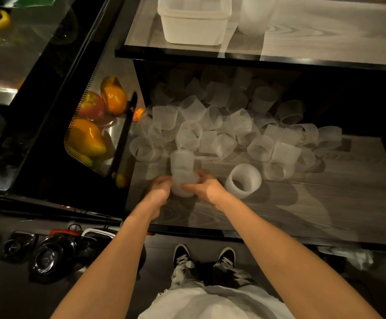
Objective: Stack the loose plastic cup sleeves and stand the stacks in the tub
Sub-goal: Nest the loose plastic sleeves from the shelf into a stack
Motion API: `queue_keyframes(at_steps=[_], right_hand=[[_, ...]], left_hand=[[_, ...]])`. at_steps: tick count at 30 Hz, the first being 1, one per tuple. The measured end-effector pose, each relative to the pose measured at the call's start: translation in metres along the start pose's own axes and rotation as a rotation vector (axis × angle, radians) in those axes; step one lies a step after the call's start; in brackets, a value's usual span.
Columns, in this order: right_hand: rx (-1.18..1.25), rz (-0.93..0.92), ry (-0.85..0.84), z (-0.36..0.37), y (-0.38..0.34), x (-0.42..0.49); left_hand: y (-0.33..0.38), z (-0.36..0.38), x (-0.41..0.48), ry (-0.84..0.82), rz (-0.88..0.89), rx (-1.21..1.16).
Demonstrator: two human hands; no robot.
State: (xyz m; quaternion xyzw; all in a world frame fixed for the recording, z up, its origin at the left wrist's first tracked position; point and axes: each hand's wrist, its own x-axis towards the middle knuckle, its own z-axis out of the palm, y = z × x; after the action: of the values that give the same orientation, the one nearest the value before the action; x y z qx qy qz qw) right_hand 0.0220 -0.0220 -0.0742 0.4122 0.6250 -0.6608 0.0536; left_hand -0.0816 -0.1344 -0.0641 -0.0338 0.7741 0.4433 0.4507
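One stack of cup sleeves (182,173) is gripped over the worktop (314,203), the left hand (158,189) and right hand (207,188) curled round it. Several dozen loose sleeves (210,125) are heaped behind it, and one tub (194,21) is seen on the shelf (325,31) above.

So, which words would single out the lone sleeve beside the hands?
Start at the grey wood-grain lower shelf. Just right of the right hand stands a translucent white ribbed plastic sleeve. It alone sits apart from the pile, opening upward.
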Motion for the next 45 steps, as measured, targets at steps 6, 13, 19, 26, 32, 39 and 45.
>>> queue_keyframes(at_steps=[6, 13, 19, 26, 32, 39, 45], right_hand=[[-0.450, 0.021, 0.041, 0.000, 0.002, 0.003], [-0.749, 0.077, -0.026, -0.002, -0.004, 0.003], [-0.614, 0.002, 0.111, 0.000, -0.024, 0.014], [-0.180, -0.221, 0.308, 0.001, -0.040, 0.010], [0.006, -0.204, 0.237, -0.013, -0.046, 0.000], [-0.317, -0.089, 0.068, -0.026, -0.023, -0.007], [-0.596, -0.260, 0.122, -0.025, -0.010, -0.011]], left_hand=[[-0.004, 0.001, 0.008, 0.121, 0.055, 0.136], [0.000, -0.001, 0.014, 0.182, 0.069, 0.133], [0.013, 0.001, 0.015, 0.176, 0.129, 0.081], [0.026, -0.002, 0.008, 0.161, 0.286, -0.073], [0.021, -0.019, 0.008, 0.015, 0.311, -0.271], [0.003, -0.018, 0.002, -0.223, 0.343, 0.023], [-0.003, -0.010, 0.000, -0.098, 0.496, 0.258]])
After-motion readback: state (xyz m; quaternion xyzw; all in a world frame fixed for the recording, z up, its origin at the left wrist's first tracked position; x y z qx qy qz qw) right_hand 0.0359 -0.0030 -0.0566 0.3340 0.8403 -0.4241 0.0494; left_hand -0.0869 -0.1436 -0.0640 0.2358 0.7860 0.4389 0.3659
